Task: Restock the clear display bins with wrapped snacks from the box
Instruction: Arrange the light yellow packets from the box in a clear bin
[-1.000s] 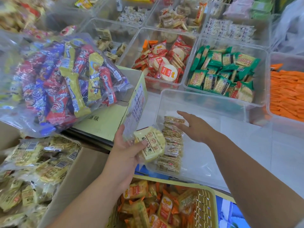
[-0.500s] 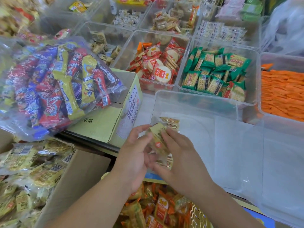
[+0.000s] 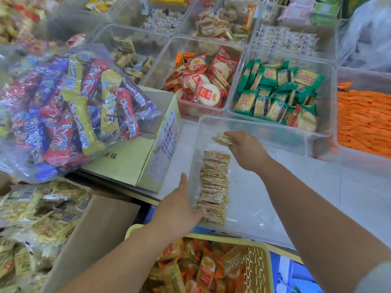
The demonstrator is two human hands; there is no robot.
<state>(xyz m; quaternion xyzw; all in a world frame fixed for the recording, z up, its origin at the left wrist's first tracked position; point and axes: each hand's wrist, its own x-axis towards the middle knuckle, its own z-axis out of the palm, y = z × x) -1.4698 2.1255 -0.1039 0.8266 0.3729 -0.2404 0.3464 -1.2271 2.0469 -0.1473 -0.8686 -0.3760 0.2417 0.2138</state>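
wrapped snack (image 3: 223, 139) pinched in right hand (image 3: 248, 150) may topple the centre-frame row (image 3: 214, 187) if dropped; flat left hand (image 3: 179, 206) rests beside it.

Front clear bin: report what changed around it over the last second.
The yellow wrapped snack packet passed from the left hand to the right hand, whose fingers now pinch it at the far end of the packet row in the clear plastic bin. The emptied left hand rests open by the row's near end. Row and neighbouring bins stayed put.
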